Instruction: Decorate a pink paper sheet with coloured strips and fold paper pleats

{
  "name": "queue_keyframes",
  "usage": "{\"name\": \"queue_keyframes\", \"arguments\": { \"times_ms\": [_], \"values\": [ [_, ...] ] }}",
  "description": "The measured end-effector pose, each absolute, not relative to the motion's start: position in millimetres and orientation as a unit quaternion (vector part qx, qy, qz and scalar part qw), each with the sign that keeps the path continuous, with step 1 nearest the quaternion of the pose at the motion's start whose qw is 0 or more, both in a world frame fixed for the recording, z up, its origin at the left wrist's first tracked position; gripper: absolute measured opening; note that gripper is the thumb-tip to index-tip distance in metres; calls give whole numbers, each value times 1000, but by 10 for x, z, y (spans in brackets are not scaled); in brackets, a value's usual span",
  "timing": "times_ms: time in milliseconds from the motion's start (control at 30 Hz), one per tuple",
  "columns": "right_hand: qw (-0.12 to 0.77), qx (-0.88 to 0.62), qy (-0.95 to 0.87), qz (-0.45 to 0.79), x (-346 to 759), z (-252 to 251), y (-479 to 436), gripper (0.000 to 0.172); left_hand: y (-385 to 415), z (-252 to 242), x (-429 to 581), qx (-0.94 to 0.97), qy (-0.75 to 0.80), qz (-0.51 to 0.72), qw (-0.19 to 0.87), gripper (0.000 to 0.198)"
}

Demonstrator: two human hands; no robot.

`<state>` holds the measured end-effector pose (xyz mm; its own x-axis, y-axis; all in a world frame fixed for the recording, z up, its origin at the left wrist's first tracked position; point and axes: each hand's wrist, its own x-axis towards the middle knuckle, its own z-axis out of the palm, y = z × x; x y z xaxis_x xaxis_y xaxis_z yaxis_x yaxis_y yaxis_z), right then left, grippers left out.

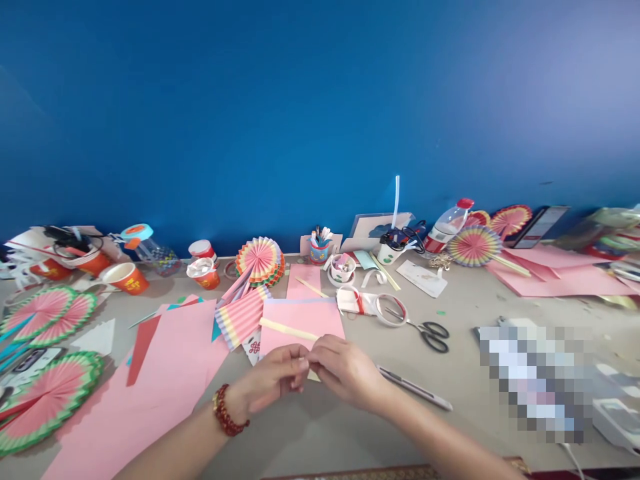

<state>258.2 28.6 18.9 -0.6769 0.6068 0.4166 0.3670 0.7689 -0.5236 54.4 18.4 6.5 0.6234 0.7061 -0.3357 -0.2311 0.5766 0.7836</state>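
Observation:
My left hand (280, 379) and my right hand (345, 370) meet at the fingertips over the near middle of the table. Both are closed in a pinch, and whatever is between the fingers is hidden or too small to name. A cream paper strip (285, 328) shows just behind them, above a pink paper sheet (300, 313). To the left of that lies a pleated pink paper (245, 317) with yellow and lilac edges. Close to my right wrist rests a utility knife (417, 389). Black-handled scissors (433, 335) and a roll of clear tape (392, 311) lie farther right.
Large pink sheets (145, 393) cover the left side, beside green-edged paper fans (55, 400). Paper cups (127, 278), a pen holder (320, 250) and a plastic bottle (447, 227) stand along the blue wall (320, 133). A blurred-out object (533, 380) lies at right.

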Motion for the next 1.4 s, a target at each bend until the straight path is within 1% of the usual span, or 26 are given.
{"name": "queue_keyframes", "arguments": {
  "times_ms": [67,133,200,267,333,367,467,600,800,933,1067,1167,1300,1400],
  "values": [
    [294,-262,-894,216,2628,190,293,19,182,62,560,276,310,315,853,29],
    [299,-262,-887,235,2724,234,359,17,188,68,553,231,307,353,853,28],
    [328,-308,-865,223,2884,311,531,17,195,78,526,230,316,387,835,27],
    [364,-398,-825,170,3083,396,827,17,194,81,494,252,330,402,817,24],
    [348,-499,-786,105,3265,455,1203,16,181,66,474,271,343,402,805,24],
    [318,-547,-771,76,3332,467,1395,16,172,52,471,277,349,399,801,24],
    [286,-585,-757,54,3417,426,1869,13,137,6,473,288,360,396,794,25],
    [241,-584,-775,26,3399,303,2134,15,95,-27,411,312,368,414,772,27],
    [205,-539,-817,-20,3434,244,2142,20,77,-58,239,331,393,428,743,24],
    [209,-544,-812,-44,3440,261,2101,25,89,-66,223,370,415,420,717,26],
    [228,-548,-803,-58,3446,302,2039,21,94,-62,222,405,422,416,696,26],
    [234,-531,-812,-58,3459,320,2012,25,97,-66,188,427,435,418,673,26],
    [220,-501,-836,-39,3477,327,1990,30,109,-59,92,504,476,416,588,24],
    [241,-500,-831,-31,3438,345,1854,29,127,-53,-3,603,505,393,476,20]
  ]
}}
